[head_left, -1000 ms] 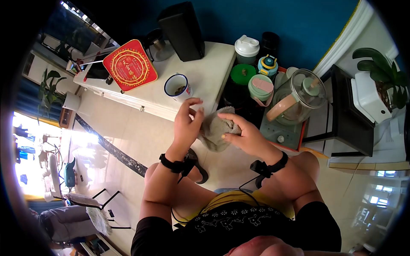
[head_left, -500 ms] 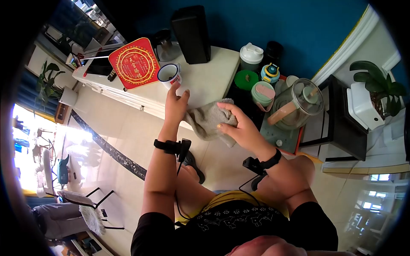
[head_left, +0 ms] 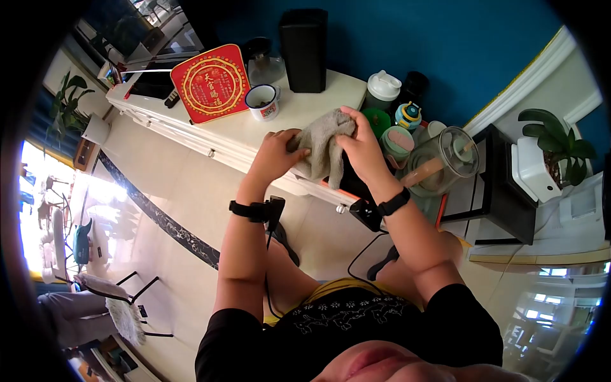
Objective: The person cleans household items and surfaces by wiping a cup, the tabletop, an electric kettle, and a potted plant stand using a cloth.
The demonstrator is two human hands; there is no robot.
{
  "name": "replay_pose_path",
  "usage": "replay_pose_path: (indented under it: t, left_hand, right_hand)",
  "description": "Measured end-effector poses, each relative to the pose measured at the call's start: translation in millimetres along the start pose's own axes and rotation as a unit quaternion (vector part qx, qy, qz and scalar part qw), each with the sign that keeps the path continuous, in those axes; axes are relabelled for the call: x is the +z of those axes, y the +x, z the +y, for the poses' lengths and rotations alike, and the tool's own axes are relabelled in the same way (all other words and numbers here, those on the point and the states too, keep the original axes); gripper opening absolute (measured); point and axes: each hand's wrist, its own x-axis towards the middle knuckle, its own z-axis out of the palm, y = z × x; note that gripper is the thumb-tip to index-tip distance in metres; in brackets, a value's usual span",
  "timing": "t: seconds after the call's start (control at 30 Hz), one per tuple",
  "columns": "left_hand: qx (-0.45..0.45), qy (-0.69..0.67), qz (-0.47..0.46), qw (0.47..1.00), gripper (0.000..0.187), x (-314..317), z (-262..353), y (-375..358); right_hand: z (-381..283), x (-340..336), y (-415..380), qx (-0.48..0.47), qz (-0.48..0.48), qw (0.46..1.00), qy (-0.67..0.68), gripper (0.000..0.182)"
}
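A greyish cloth (head_left: 320,145) hangs bunched between both hands, in front of the white cabinet top. My left hand (head_left: 275,156) is closed on its left side, thumb across the fabric. My right hand (head_left: 363,142) pinches the upper right part, and a fold dangles below. Behind the cloth, a white enamel mug (head_left: 265,111) with a dark rim stands on the cabinet; something dark lies inside it. Left of the mug is a red square tin-like box (head_left: 212,84) with gold lettering.
The white cabinet (head_left: 349,90) holds a black speaker (head_left: 304,51) and a glass pot (head_left: 265,69). To the right stand a white-lidded cup (head_left: 383,85), a blue-and-yellow bottle (head_left: 408,115), a green-lidded cup (head_left: 399,140) and a large glass jug (head_left: 450,156). A potted plant (head_left: 541,159) is at far right.
My left hand has left the mug's rim and now grips the cloth. The cloth has been lifted and gathered between both hands. The mug stays on the cabinet.
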Motion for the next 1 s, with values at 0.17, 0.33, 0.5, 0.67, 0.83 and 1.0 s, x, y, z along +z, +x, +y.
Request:
replay_pose_path:
  t: [0.17, 0.33, 0.5, 0.67, 0.83, 1.0]
  left_hand:
    - [0.018, 0.182, 0.195, 0.964, 0.027, 14, 2, 8]
    - [-0.129, -0.087, 0.191, 0.969, 0.027, 21, 9, 26]
    - [-0.01, -0.263, 0.173, 0.949, 0.055, 50, -21, 39]
    - [-0.024, -0.045, 0.092, 0.994, 0.073, 42, -8, 29]
    - [0.012, -0.006, 0.095, 0.995, 0.074, 47, -14, 26]
    - [0.039, 0.042, 0.1, 0.993, 0.068, 50, -17, 24]
  right_hand:
    - [-3, -3, 38, -0.091, 0.011, 0.986, -0.141, 0.049]
    - [-10, 9, 87, -0.093, 0.054, 0.945, -0.308, 0.047]
    - [18, 19, 110, -0.276, 0.049, 0.897, -0.342, 0.047]
    - [34, 29, 104, -0.193, -0.031, 0.789, -0.583, 0.043]
    - [43, 40, 103, -0.119, -0.056, 0.751, -0.647, 0.037]
    - [46, 45, 85, -0.11, -0.043, 0.7, -0.705, 0.028]
